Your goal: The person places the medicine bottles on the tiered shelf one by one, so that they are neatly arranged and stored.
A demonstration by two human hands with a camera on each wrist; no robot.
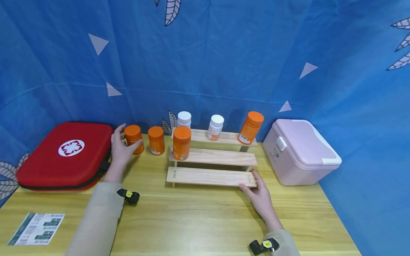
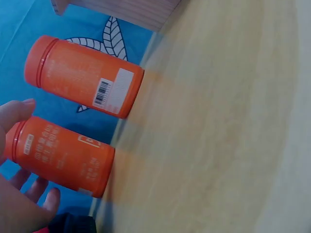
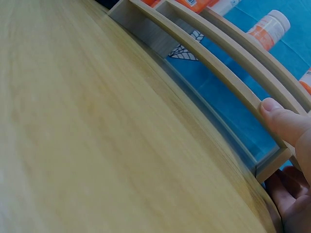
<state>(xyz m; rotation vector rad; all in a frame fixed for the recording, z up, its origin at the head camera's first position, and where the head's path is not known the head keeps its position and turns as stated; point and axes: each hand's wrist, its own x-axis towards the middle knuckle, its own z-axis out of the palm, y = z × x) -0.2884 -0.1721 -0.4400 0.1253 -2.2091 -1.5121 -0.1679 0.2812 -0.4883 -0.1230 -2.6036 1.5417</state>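
Observation:
My left hand (image 1: 121, 151) is spread around the leftmost orange bottle (image 1: 133, 139), thumb on one side and fingers on the other; firm contact is not visible. In the left wrist view, the thumb of my left hand (image 2: 22, 208) lies beside the cap end of this bottle (image 2: 63, 158). A second orange bottle (image 1: 156, 141) stands just right of it. My right hand (image 1: 261, 199) grips the right end of the wooden rack's lowest tier (image 1: 208, 176). In the right wrist view, the thumb of my right hand (image 3: 296, 141) rests on the rack's front edge (image 3: 214, 60).
On the rack's middle tier stands an orange bottle (image 1: 182, 144); its top tier bears white bottles (image 1: 215, 128) and a tilted orange one (image 1: 251, 128). A red case (image 1: 51, 160) lies left, a pink-white box (image 1: 298, 153) stands right, and a printed card (image 1: 36, 229) lies front left.

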